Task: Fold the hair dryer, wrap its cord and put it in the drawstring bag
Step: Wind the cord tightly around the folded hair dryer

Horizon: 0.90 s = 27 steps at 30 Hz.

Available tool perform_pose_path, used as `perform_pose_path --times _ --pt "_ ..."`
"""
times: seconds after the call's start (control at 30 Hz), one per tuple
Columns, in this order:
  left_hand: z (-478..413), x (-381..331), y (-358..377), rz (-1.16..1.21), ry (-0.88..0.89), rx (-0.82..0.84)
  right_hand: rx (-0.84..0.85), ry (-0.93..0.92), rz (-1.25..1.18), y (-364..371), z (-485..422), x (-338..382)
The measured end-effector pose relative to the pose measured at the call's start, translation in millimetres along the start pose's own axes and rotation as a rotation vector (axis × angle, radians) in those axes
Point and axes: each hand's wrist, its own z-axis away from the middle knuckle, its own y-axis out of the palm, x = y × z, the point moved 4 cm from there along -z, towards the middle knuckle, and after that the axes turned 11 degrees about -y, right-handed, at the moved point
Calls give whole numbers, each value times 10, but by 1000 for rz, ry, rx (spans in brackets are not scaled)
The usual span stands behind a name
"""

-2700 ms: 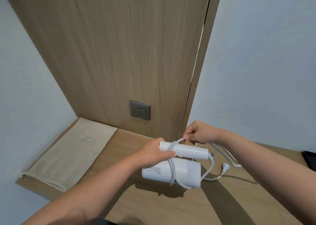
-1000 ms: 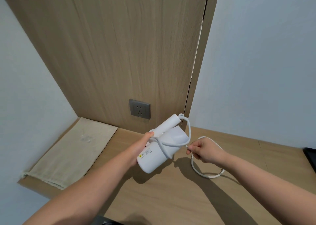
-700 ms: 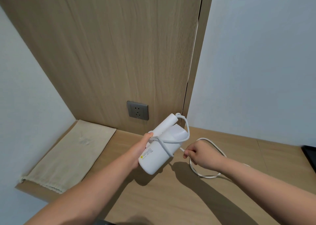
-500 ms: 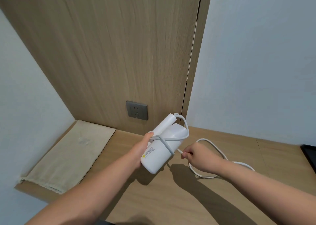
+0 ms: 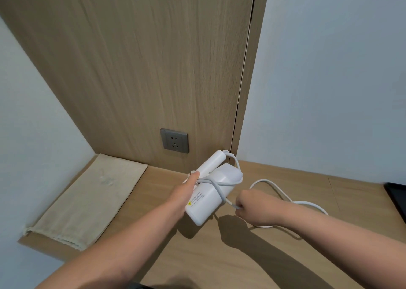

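White plastic folded hair dryer (image 5: 206, 198) stays gripped by the left hand (image 5: 183, 195) above the wooden desk (image 5: 285, 255). The right hand (image 5: 252, 207), pinching its white cord (image 5: 276, 187), has dropped slightly. The beige drawstring bag (image 5: 87, 200) lies unmoved at the left edge.

Left hand (image 5: 186, 192), right hand (image 5: 250, 207), both curled

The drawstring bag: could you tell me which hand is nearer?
Left. The left hand, gripping the hair dryer, is right of the drawstring bag; the right hand, pinching the cord, is farther right.
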Motion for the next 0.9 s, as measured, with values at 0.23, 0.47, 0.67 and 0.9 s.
perform_pose_path --times 0.23,0.47,0.67,0.9 --pt "41 -22 -61 -56 96 -118 72 -155 68 3 123 129" --pt "145 -153 -58 -246 277 -234 31 -172 -33 -302 128 77" --pt "427 -402 90 -618 480 -443 64 -226 107 -299 123 168" --pt "540 -541 203 -946 634 -533 -15 -191 291 -345 113 195"
